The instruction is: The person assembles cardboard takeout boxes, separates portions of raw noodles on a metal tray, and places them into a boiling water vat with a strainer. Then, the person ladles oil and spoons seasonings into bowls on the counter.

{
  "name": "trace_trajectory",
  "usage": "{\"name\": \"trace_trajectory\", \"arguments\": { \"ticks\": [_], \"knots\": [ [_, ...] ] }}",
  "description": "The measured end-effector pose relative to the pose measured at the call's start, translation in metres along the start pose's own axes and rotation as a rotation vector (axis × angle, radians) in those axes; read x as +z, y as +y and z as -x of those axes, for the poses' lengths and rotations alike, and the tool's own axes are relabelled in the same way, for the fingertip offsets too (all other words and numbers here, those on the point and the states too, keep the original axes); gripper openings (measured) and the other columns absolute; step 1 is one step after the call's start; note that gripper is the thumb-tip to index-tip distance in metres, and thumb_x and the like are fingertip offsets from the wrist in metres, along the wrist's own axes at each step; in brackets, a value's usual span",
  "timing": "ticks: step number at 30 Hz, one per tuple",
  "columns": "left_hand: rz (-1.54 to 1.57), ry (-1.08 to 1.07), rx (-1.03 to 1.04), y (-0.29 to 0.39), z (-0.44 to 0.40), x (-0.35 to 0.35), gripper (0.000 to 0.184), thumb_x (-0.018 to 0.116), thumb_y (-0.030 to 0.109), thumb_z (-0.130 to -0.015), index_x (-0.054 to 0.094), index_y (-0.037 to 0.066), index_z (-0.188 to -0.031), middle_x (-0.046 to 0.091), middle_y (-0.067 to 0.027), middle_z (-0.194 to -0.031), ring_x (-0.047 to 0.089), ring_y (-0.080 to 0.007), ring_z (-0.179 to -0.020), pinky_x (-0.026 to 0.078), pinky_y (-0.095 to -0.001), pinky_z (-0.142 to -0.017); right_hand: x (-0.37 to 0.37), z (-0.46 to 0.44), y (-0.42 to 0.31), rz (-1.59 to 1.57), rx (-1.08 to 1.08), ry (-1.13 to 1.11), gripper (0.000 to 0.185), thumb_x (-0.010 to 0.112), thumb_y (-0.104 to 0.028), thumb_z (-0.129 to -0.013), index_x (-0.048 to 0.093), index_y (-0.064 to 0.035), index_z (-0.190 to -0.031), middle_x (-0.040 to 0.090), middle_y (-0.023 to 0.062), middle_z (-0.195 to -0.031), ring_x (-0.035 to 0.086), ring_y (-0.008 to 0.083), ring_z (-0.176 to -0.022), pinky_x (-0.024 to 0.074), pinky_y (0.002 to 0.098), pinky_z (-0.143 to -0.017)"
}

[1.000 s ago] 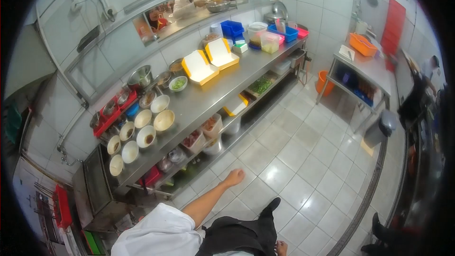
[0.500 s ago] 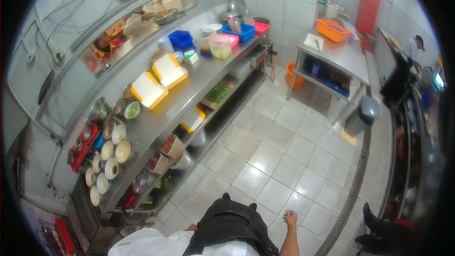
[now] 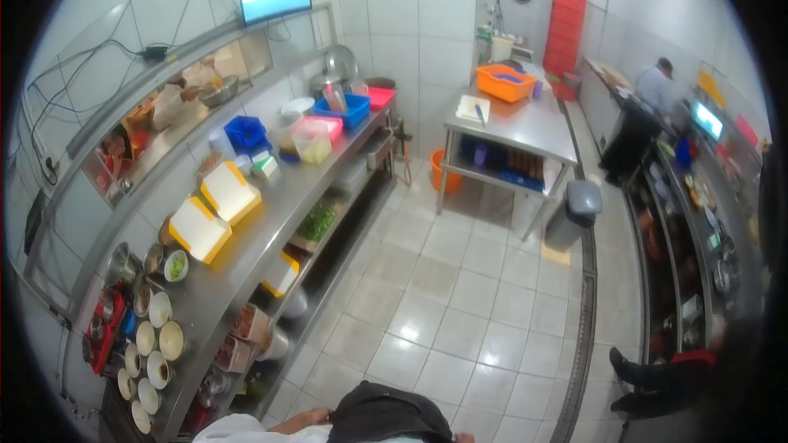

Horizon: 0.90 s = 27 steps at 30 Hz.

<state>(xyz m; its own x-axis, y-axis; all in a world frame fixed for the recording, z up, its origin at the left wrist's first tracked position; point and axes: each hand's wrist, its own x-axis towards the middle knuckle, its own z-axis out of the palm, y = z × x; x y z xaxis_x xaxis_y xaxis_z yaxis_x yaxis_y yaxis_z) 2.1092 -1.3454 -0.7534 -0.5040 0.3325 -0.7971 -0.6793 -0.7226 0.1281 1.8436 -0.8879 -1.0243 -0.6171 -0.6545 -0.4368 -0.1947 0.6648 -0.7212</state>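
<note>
My left hand (image 3: 316, 417) hangs low beside the dark apron (image 3: 386, 412), next to its left side; the fingers are mostly hidden against the cloth. Only a sliver of my right hand (image 3: 464, 437) shows at the bottom edge, just right of the apron. Nothing can be made out in either hand. To my left runs a steel counter (image 3: 275, 217) bearing several small bowls (image 3: 171, 340), a bowl of chopped greens (image 3: 176, 265) and two open yellow-and-white boxes (image 3: 199, 228) (image 3: 231, 191).
A steel table (image 3: 538, 131) ahead holds an orange basket (image 3: 505, 84) and a white board with a knife (image 3: 474, 108). A grey bin (image 3: 573, 215) stands beside it. Another person (image 3: 652, 90) stands at the far right. A dark-clothed leg (image 3: 648, 381) juts in at lower right.
The view has tilted up and swung right, so the counter sits further left. My right hand, out beside me before, is now almost out of frame near the apron.
</note>
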Motion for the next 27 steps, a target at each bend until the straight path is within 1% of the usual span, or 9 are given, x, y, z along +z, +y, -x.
{"name": "trace_trajectory", "arguments": {
  "ticks": [1,3,8,12,15,17,18,21,27],
  "knots": [
    [0.018,-0.004,-0.011,0.001,0.005,0.000,0.050,0.046,0.044,-0.083,0.056,-0.001,-0.102,0.063,-0.0153,-0.096,0.063,-0.0265,-0.080,0.050,-0.0350,-0.076,-0.012,0.013,-0.037,-0.266,0.382,-0.051,0.018,0.057,-0.020,-0.083,0.059,-0.0038,-0.076,0.058,0.0099,-0.058,0.056,0.0201,-0.046,0.0442,0.0328,-0.038],
    [0.055,-0.007,-0.030,-0.001,0.014,0.001,0.053,0.046,0.045,-0.084,0.055,-0.002,-0.104,0.062,-0.0155,-0.098,0.062,-0.0266,-0.081,0.049,-0.0347,-0.078,-0.021,0.006,-0.064,-0.316,0.486,-0.065,0.018,0.057,-0.020,-0.083,0.059,-0.0037,-0.076,0.058,0.0099,-0.059,0.056,0.0201,-0.046,0.0444,0.0328,-0.038],
    [0.192,-0.006,-0.068,-0.030,0.012,-0.014,0.059,0.044,0.048,-0.085,0.053,-0.005,-0.109,0.062,-0.0161,-0.103,0.062,-0.0268,-0.085,0.049,-0.0340,-0.081,-0.037,-0.037,-0.104,-0.297,0.442,-0.091,0.018,0.057,-0.020,-0.082,0.059,-0.0035,-0.076,0.058,0.0101,-0.059,0.057,0.0201,-0.046,0.0448,0.0327,-0.038],
    [0.367,-0.314,-0.158,-0.003,0.050,0.032,0.067,0.044,0.052,-0.084,0.049,-0.008,-0.114,0.060,-0.0174,-0.107,0.061,-0.0260,-0.090,0.047,-0.0328,-0.085,-0.049,-0.062,-0.131,-0.296,0.384,-0.090,0.018,0.058,-0.020,-0.082,0.059,-0.0034,-0.076,0.059,0.0102,-0.059,0.057,0.0201,-0.047,0.0451,0.0327,-0.039],
    [-0.159,0.200,0.117,0.002,0.067,0.057,0.069,0.043,0.053,-0.084,0.049,-0.009,-0.114,0.059,-0.0196,-0.108,0.060,-0.0251,-0.093,0.045,-0.0318,-0.087,-0.055,-0.076,-0.144,-0.295,0.355,-0.093,0.018,0.058,-0.020,-0.082,0.059,-0.0033,-0.076,0.059,0.0103,-0.060,0.057,0.0201,-0.047,0.0454,0.0326,-0.039],
    [0.279,-0.079,0.019,-0.015,0.044,0.032,0.068,0.044,0.052,-0.084,0.049,-0.009,-0.113,0.059,-0.0194,-0.108,0.059,-0.0250,-0.095,0.044,-0.0305,-0.090,-0.060,-0.082,-0.147,-0.288,0.346,-0.097,0.018,0.058,-0.020,-0.082,0.059,-0.0032,-0.076,0.059,0.0104,-0.060,0.057,0.0201,-0.047,0.0456,0.0326,-0.039],
    [0.284,-0.080,0.025,-0.022,0.039,0.025,0.068,0.044,0.052,-0.084,0.049,-0.009,-0.113,0.059,-0.0194,-0.108,0.059,-0.0250,-0.095,0.044,-0.0305,-0.090,-0.062,-0.084,-0.148,-0.284,0.345,-0.102,0.018,0.058,-0.020,-0.082,0.059,-0.0032,-0.076,0.059,0.0104,-0.060,0.057,0.0201,-0.047,0.0457,0.0326,-0.039],
    [0.401,-0.446,0.132,-0.032,0.036,0.015,0.065,0.044,0.049,-0.084,0.049,-0.010,-0.112,0.059,-0.0189,-0.108,0.059,-0.0254,-0.095,0.043,-0.0299,-0.090,-0.063,-0.087,-0.148,-0.269,0.358,-0.128,0.018,0.058,-0.020,-0.082,0.059,-0.0031,-0.077,0.059,0.0105,-0.060,0.058,0.0201,-0.047,0.0459,0.0326,-0.039],
    [0.338,-0.109,0.183,-0.084,-0.005,-0.038,0.055,0.043,0.043,-0.085,0.053,-0.005,-0.110,0.062,-0.0164,-0.103,0.060,-0.0263,-0.091,0.045,-0.0311,-0.086,-0.063,-0.080,-0.142,-0.243,0.420,-0.205,0.018,0.059,-0.020,-0.082,0.060,-0.0028,-0.077,0.060,0.0107,-0.060,0.058,0.0201,-0.048,0.0464,0.0325,-0.039]
  ]
}}
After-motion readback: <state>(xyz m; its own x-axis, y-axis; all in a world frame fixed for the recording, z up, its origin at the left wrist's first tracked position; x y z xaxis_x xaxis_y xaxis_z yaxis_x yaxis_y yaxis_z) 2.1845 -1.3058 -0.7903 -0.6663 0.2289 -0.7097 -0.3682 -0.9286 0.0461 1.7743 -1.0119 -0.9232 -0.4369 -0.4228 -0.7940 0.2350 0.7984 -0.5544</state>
